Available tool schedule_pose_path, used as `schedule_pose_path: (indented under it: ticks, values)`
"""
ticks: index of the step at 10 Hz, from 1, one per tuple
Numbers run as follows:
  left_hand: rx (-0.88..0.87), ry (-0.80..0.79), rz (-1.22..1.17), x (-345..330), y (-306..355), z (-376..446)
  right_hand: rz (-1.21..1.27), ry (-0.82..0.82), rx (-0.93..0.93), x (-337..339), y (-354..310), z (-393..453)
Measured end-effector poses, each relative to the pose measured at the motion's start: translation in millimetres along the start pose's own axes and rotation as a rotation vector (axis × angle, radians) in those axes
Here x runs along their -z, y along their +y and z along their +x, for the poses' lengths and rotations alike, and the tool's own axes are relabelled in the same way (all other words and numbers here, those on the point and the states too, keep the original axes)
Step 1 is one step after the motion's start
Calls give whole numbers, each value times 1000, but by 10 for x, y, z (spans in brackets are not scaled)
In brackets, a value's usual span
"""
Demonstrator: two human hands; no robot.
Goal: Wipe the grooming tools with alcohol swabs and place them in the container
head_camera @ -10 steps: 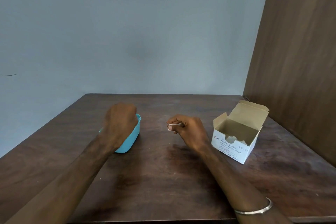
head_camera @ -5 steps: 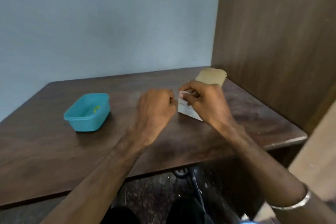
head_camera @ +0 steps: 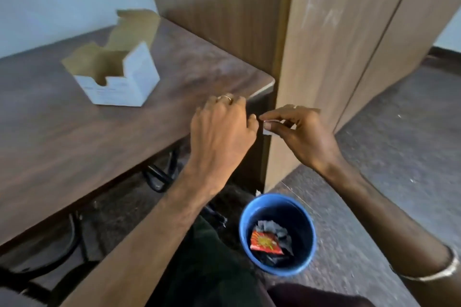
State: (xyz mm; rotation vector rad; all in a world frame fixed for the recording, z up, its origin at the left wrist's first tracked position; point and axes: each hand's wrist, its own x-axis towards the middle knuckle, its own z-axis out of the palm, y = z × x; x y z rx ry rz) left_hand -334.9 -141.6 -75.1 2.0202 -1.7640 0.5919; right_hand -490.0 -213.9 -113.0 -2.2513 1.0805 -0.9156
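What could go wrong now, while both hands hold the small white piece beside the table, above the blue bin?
1. The small white piece is pinched only at the fingertips of the right hand and left hand; if let go, it may miss the blue bin, which sits lower and nearer the person.
2. The open box is out of the hands' watch near the table corner; a returning arm might knock it.

Left hand (head_camera: 220, 129), back toward the camera, fingers curled, ring at its 12 o'clock knuckle. Right hand (head_camera: 300, 133), at its 3 o'clock, pinches a small white piece between thumb and forefinger. Both forearms extend from 6 o'clock; bangle on right wrist.
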Motion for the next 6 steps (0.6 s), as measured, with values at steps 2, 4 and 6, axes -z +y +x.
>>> schedule_pose_path:
  ticks: [2, 4, 6]
  values:
    - [-16, -134, 140, -192, 129, -209, -205, -256, -210, -579, 770, -433]
    - [-50, -188, 183, -299, 120, -349, -387, -512, -353, -1173, 1387, -855]
    - [-24, -171, 196, -317, 109, -342, -458, -563, -422, -1379, 1647, -948]
